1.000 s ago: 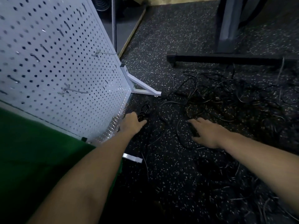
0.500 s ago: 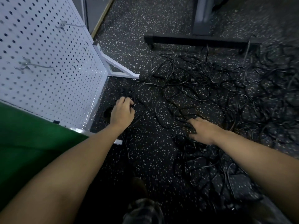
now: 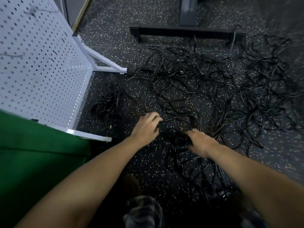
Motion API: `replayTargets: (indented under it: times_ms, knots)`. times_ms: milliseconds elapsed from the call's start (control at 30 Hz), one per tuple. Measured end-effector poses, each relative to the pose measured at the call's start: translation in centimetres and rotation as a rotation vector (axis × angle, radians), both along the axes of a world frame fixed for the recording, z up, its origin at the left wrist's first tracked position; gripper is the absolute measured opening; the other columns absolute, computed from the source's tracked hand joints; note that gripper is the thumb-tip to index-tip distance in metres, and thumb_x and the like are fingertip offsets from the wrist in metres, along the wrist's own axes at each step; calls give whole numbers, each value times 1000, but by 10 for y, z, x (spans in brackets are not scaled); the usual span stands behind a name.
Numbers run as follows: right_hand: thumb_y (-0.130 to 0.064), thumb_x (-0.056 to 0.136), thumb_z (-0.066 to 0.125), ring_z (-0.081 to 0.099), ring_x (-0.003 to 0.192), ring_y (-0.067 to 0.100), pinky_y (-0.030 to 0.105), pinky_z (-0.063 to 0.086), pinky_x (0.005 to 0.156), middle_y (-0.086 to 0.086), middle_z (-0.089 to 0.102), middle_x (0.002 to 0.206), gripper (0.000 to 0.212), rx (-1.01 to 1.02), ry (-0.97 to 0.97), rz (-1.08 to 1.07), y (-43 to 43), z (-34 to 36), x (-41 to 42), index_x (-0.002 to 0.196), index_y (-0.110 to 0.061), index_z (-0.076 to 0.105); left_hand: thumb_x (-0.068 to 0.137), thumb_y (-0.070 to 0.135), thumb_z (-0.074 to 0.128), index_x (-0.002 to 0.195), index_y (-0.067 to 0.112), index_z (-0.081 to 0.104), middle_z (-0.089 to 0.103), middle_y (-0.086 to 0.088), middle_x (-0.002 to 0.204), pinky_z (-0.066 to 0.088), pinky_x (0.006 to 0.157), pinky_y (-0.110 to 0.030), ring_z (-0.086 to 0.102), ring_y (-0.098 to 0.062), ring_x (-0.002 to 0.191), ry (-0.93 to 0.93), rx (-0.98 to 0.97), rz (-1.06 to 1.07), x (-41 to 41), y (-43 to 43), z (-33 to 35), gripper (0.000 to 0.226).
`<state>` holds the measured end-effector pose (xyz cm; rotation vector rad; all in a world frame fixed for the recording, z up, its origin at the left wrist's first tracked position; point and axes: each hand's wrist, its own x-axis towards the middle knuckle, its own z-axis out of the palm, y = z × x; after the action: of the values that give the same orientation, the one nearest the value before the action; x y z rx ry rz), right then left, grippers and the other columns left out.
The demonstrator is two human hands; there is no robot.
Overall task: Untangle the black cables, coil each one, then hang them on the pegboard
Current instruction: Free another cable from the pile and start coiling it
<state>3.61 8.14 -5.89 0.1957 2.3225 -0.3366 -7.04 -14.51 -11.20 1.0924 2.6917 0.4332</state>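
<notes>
- Plainly, untangling is the step in hand: the tangle of black cables (image 3: 205,83) sprawls over the speckled floor (image 3: 111,38) from the centre out to 3 o'clock. None of it hangs on the pegboard (image 3: 41,63) at 10 o'clock.
- The left hand (image 3: 146,127) has its fingers bent, tips down on a strand at the tangle's near edge. The right hand (image 3: 199,142), just beside it toward 4 o'clock, lies over a dense knot of loops. The hands are near each other but apart, and whether either one grips cannot be told.
- A small cable bundle (image 3: 105,104) lies apart by the pegboard's foot, at 9 o'clock from the hands.
- The next move probably calls for finding one free end and drawing it out slowly while the other hand pins the knot.
- The cables look thin, round, slightly glossy and limp. The floor seems matt, flecked rubber, and the pegboard is white perforated sheet.
</notes>
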Motion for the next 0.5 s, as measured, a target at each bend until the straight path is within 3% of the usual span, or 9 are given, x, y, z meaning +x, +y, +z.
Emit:
replayTargets:
  times_ms: [167,333,500]
  knots:
    - [-23,101,60,47,133,32,48,45,112,4,36,140,56,-19,51,-69,1,-17,0,153,-17,40,100,33,67,154,22,47,50,5,151,40,116,-42,44,-19,138,-349,-42,-148,11,44,-21,59]
    - [-30,103,61,45,133,29,46,47,109,3,38,139,54,-17,117,-129,0,-23,1,152,-20,42,100,37,67,139,27,63,50,2,144,37,112,-46,42,-21,137,-288,-49,-179,14,63,-23,40]
    - [-34,98,69,58,115,26,44,52,99,3,54,121,43,-88,201,-217,1,-4,0,138,-22,59,96,31,72,116,18,70,64,4,108,51,94,-44,63,-19,102,-324,2,-193,12,67,12,24]
